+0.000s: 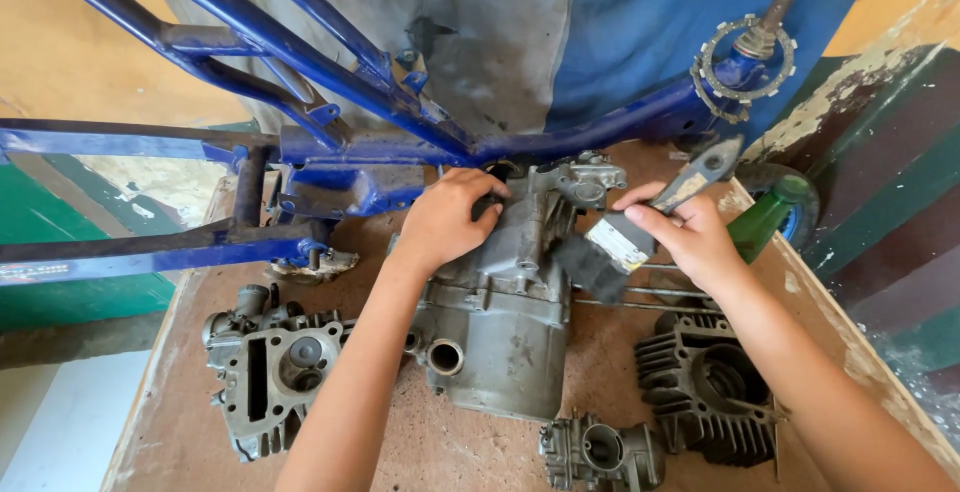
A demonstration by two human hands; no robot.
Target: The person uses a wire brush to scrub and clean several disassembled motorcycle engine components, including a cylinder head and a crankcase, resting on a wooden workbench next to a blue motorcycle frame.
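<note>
- Engine case (500,322): grey, greasy, centre of the wooden table (420,442), top end tucked under the blue frame (330,152). Its long axis runs away from you, top far, bottom near.
- Your left hand (445,217) sits on the case's upper left, fingers curled over the top edge, gripping.
- Your right hand (690,237) is just right of the case, closed round a brush (620,242); the bristles point left and touch the case's right side.
- Left hand is the nearer one, on the metal; the right reaches it only through the brush.
- Cylinder head (265,367) lies left, cylinder (705,387) right, carburettor (600,452) near edge.
- Green bottle (765,214) behind right hand.
</note>
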